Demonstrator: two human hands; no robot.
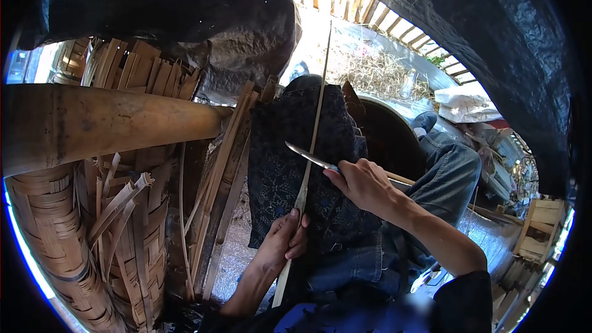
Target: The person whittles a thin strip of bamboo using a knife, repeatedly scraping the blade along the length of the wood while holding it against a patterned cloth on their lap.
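A long thin bamboo strip (318,111) runs from my lap away toward the bright ground ahead. Near its lower end my left hand (285,237) is closed around it, thumb on top. My right hand (364,185) grips a knife (308,155) by its handle, most of which the fingers hide. The blade points left and crosses over the strip a little beyond my left hand. Under both lies a dark patterned cloth (277,179), spread over my leg in jeans (453,163).
A thick bamboo pole (117,122) juts in from the left. Woven bamboo baskets (46,222) and split slats (117,209) stand below it. Dark plastic sheeting (481,12) hangs overhead. A clear bottle (407,83) and a white sack (467,106) are ahead right, by dry straw.
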